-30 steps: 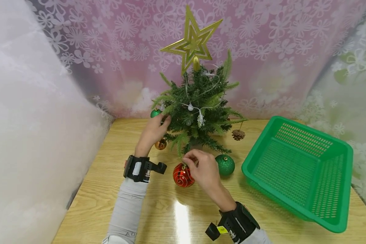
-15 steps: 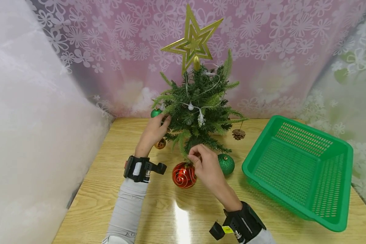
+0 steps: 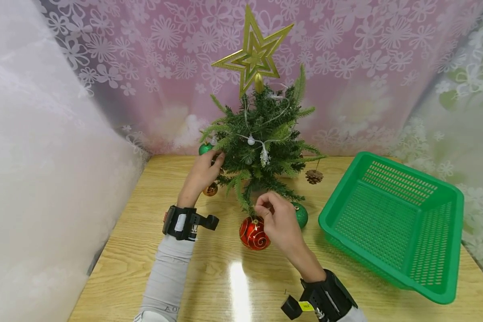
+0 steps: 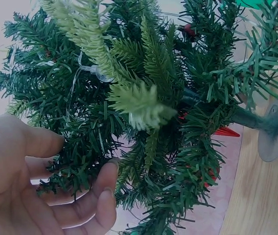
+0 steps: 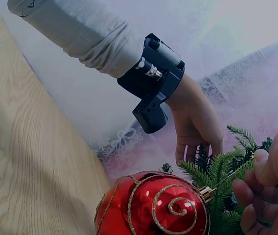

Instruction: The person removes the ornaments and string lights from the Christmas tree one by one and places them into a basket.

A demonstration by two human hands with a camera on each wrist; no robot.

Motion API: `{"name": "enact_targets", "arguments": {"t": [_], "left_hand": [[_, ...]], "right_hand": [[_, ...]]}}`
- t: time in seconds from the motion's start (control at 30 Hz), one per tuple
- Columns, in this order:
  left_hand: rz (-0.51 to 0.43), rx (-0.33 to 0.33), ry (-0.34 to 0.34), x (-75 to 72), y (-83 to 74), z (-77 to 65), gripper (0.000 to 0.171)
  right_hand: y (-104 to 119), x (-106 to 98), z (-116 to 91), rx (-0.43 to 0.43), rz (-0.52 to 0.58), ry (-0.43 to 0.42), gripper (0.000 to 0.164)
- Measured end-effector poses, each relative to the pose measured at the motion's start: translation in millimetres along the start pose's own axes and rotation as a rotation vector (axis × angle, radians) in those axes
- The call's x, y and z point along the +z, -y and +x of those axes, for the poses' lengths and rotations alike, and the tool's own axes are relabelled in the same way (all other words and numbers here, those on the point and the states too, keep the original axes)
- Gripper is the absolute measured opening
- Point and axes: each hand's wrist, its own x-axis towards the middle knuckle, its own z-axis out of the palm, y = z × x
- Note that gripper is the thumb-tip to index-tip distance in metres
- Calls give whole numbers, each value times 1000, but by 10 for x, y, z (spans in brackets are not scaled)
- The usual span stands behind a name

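Observation:
A small Christmas tree (image 3: 265, 120) with a gold star (image 3: 254, 57) on top stands at the back of the table. My left hand (image 3: 201, 175) reaches into its left side. In the left wrist view, thumb and fingers curl round a dark green branch (image 4: 82, 156). Below the tree's front branches hangs a shiny red bauble (image 3: 254, 236) with gold glitter swirls. My right hand (image 3: 283, 223) pinches the thin gold string (image 5: 235, 171) at the bauble's cap, close beside a light green branch tip.
A glittery green bauble (image 3: 301, 215) lies behind the right hand. A green plastic basket (image 3: 326, 220) stands at the right of the wooden table (image 3: 145, 259). A pine cone (image 3: 314, 177), a small green bauble (image 3: 205, 148) and a gold bauble (image 3: 210, 189) hang at the tree's sides.
My right hand has moved a little to the right. The red bauble has shifted right with it and turned, so its swirl and cap face differently. The left hand stays in place.

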Motion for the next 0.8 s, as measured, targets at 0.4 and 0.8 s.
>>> {"name": "enact_targets", "arguments": {"t": [0.4, 0.8], "left_hand": [[-5, 16, -5, 9, -20, -36, 43], [4, 78, -47, 43, 49, -40, 36]], "right_hand": [[-119, -104, -85, -14, -52, -73, 10], [-151, -445, -174, -7, -135, -153, 12]]}}
